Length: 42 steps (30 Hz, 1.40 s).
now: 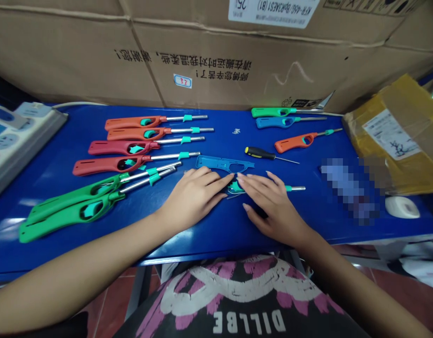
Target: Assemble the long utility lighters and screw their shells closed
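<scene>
An opened gas lighter lies beneath my two hands, its turquoise trigger part (234, 187) showing between my fingertips and its metal tube (298, 188) sticking out to the right. My left hand (195, 195) reaches over the handle end, index finger and thumb at the trigger area; the handle is hidden under it. Over the tube side curves my right hand (272, 204), fingertips on the lighter near the trigger, thumb lower. Thin wire-like pieces show by the trigger. Just beyond my fingers rests a blue half shell (221, 163), its hollow side up.
Several lighters, red-orange (132, 123) and green (61, 218), lie at the left. Three more, including an orange one (295, 142), are at the back right. A screwdriver (260, 153), small springs (236, 131), a power strip (26, 136), a taped parcel (395, 136) and a large carton (202, 56) surround them.
</scene>
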{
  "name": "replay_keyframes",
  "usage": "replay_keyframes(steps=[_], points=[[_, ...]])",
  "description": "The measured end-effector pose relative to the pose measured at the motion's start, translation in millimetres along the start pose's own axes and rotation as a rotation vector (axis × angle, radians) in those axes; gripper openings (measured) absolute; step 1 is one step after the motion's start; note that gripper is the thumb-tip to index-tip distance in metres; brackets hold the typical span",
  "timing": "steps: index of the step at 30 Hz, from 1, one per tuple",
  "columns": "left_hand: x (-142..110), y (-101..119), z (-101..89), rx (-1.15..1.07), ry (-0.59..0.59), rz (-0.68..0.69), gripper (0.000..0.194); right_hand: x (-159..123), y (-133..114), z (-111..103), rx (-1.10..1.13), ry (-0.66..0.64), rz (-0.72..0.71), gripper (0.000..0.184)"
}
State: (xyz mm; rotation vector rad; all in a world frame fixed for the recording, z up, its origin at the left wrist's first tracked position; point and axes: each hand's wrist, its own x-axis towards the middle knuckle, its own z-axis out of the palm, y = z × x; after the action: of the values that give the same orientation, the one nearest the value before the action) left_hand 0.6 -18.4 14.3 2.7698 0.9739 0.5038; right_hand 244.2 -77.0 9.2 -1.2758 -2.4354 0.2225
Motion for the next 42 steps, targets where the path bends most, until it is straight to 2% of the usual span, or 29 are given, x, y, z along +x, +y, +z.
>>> replay_keyframes(steps=[4,9,14,21,23,28,33,36,38,40,42], points=[[0,0,0.9,-0.012,0.012,-0.001,0.04,-4,1,-3,0.043,0.093,0.074,0.05],[-1,-1,1.8,-0.047,0.031,-0.004,0.039,-6,-1,-3,0.026,0.007,-0.023,0.05],[0,-1,1.0,-0.048,0.018,-0.011,0.037,-5,1,-4,0.076,-0.021,0.002,0.052],[1,-1,-0.7,-0.018,0.029,0.008,0.036,-5,6,-4,0.079,0.192,0.075,0.035],[0,-1,-0.4,-0.017,0.032,0.007,0.036,-6,5,-4,0.041,0.17,0.062,0.034],[0,-2,0.7,-0.011,0.036,0.002,0.035,-4,2,-2,-0.081,-0.001,0.029,0.039],[2,-9,-13.9,-0.077,0.06,-0.013,0.048,-4,3,-1,-0.054,0.021,0.057,0.046],[2,-16,-30.5,-0.087,0.147,-0.12,0.032,-5,5,-2,-0.006,0.073,0.096,0.053],[2,-21,-40.0,-0.051,0.187,-0.269,0.022,-5,6,-2,0.015,0.097,0.101,0.053],[1,-25,-45.3,-0.016,0.139,-0.377,0.019,-5,7,-2,0.028,0.111,0.084,0.05],[1,-27,-46.2,0.004,0.071,-0.405,0.02,-5,7,-2,0.039,0.116,0.052,0.045]])
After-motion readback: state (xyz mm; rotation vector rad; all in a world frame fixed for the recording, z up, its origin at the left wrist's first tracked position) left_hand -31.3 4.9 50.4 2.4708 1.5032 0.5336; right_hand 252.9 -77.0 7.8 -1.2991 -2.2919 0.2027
